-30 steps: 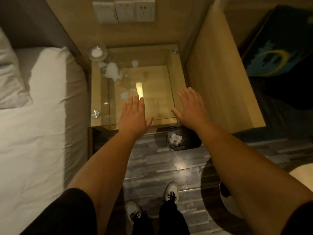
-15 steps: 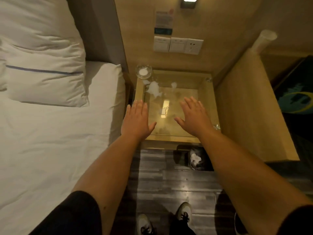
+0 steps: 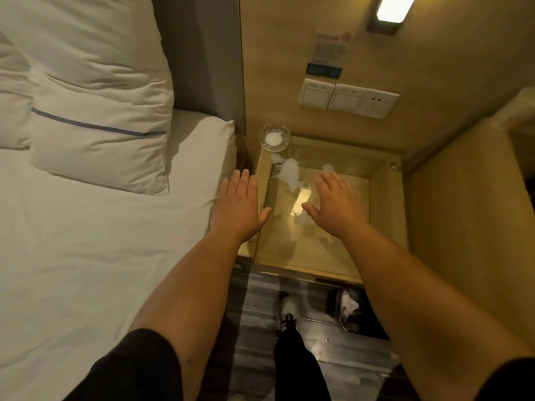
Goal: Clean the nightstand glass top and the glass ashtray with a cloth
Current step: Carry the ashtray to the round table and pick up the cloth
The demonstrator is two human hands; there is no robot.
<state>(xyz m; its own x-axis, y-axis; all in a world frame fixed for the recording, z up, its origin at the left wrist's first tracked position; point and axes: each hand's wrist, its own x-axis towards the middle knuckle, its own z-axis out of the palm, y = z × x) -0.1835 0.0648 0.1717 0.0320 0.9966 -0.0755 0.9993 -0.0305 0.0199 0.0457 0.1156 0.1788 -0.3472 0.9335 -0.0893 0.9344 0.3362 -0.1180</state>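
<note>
Glass ashtray [image 3: 274, 138] lies beyond both hands; left hand [image 3: 236, 206] nearer, right hand [image 3: 336, 204] alongside; both flat, empty.

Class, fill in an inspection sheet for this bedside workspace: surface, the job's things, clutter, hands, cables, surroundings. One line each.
Surface: square glass nightstand top on a light wood frame, smeared with white blotches.
Job's things: round clear glass ashtray with white residue at the far-left corner; no cloth seen.
Clutter: small white scrap near the back.
Hands: left hand flat, fingers straight, at the nightstand's left edge; right hand flat over the glass; neither holds anything.
Cables: nothing seen.
Surroundings: white bed at left, white wall switches and socket above, dark bin on the floor.
</note>
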